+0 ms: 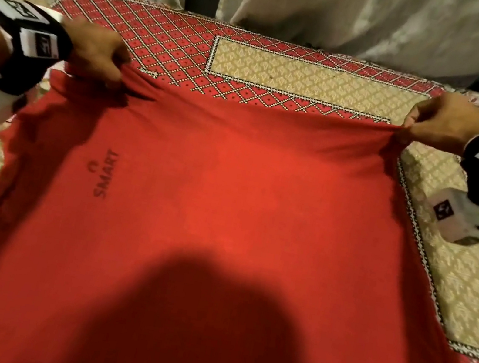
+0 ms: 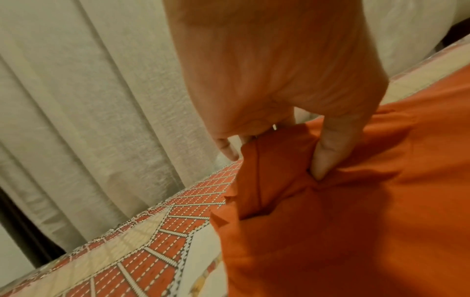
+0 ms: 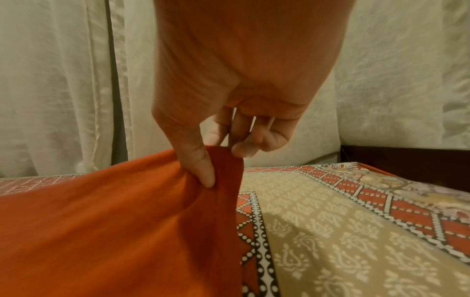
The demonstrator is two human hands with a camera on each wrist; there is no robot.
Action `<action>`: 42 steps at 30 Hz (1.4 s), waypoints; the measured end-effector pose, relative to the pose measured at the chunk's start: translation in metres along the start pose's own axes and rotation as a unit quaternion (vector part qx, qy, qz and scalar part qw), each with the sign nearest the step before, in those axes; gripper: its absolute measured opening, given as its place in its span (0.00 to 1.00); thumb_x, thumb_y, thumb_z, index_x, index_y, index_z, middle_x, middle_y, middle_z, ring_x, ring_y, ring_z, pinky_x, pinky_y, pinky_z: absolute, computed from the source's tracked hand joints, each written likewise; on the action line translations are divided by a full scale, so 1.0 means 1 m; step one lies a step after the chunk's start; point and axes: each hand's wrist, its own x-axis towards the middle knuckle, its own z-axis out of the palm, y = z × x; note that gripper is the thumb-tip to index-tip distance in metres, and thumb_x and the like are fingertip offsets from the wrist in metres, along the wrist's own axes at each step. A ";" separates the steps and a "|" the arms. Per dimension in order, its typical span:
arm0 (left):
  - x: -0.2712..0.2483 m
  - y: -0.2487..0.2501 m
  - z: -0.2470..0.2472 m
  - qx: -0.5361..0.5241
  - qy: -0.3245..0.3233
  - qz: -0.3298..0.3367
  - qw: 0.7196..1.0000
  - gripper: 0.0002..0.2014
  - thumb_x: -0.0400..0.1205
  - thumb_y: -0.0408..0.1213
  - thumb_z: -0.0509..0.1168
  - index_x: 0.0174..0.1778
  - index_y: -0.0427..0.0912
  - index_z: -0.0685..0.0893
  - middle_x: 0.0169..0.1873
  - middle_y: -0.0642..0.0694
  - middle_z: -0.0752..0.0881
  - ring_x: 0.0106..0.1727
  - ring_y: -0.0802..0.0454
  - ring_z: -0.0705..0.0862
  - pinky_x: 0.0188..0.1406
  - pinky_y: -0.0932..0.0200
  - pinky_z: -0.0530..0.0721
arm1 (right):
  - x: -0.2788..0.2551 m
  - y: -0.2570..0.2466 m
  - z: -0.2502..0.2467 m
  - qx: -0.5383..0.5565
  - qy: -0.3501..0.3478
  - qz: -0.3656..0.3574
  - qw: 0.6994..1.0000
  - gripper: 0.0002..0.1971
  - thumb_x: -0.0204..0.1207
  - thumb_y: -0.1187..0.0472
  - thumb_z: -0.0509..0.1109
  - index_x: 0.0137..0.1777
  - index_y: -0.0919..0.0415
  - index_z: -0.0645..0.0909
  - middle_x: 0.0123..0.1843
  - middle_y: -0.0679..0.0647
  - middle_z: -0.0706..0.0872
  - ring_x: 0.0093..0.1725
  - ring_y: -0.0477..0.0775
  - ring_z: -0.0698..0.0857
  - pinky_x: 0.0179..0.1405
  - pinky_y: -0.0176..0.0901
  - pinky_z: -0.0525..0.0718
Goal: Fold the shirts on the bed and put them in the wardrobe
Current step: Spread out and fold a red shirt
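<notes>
— Two hands, one garment: where does the red shirt [image 1: 226,211] lie?

— Spread wide over the bed [image 1: 314,76], whose cover is patterned in red lattice and beige panels. Its far edge is lifted off the cover and pulled taut between the hands; the rest lies flat and runs out of the head view at the bottom. A dark shadow falls across its near part.

— What is the left hand [image 1: 97,54] doing?

— Its grip is clenched on the far left corner of the shirt. The left wrist view shows the thumb [image 2: 328,152] pressed into bunched cloth beside a seam, with the other fingers curled behind the fold.

— And the right hand [image 1: 444,121]?

— It pinches the far right corner. In the right wrist view the thumb [image 3: 201,168] lies over the cloth and the fingertips close on it from behind, so the corner stands raised above the beige panel.

— Any marking on the shirt?

— Dark lettering reading SMART [image 1: 106,174] with a small symbol beside it, on the left part of the cloth, turned sideways to the head view.

— What else is in the picture?

— Pale curtains [image 1: 357,13] hang just beyond the bed's far edge, with a dark gap between two of them. Black-and-white camera bands sit on both wrists.
</notes>
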 end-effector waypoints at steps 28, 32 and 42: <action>-0.390 0.035 0.082 0.243 -0.030 0.323 0.914 0.31 0.53 0.55 0.57 0.48 0.48 0.90 0.32 0.49 0.88 0.33 0.45 0.88 0.46 0.52 0.73 | -0.381 0.058 -0.035 -0.138 -0.168 -0.153 0.964 0.13 0.69 0.50 0.80 0.51 0.29 0.89 0.44 0.32 0.91 0.43 0.40 0.90 0.42 0.41 0.87; -0.410 0.049 0.090 0.286 -0.085 0.259 0.919 0.33 0.68 0.47 0.66 0.74 0.53 0.79 0.52 0.48 0.90 0.54 0.46 0.89 0.49 0.54 0.81 | -0.403 0.057 -0.028 -0.194 -0.183 -0.209 0.941 0.12 0.76 0.48 0.77 0.59 0.34 0.89 0.45 0.29 0.91 0.40 0.32 0.89 0.40 0.37 0.89; -0.447 0.064 0.122 0.245 -0.195 0.199 0.929 0.30 0.78 0.48 0.62 0.79 0.49 0.70 0.56 0.45 0.86 0.58 0.41 0.86 0.47 0.48 0.78 | -0.423 0.061 -0.004 -0.247 -0.263 -0.237 0.902 0.09 0.85 0.48 0.64 0.46 0.46 0.82 0.29 0.41 0.82 0.24 0.36 0.81 0.22 0.31 0.79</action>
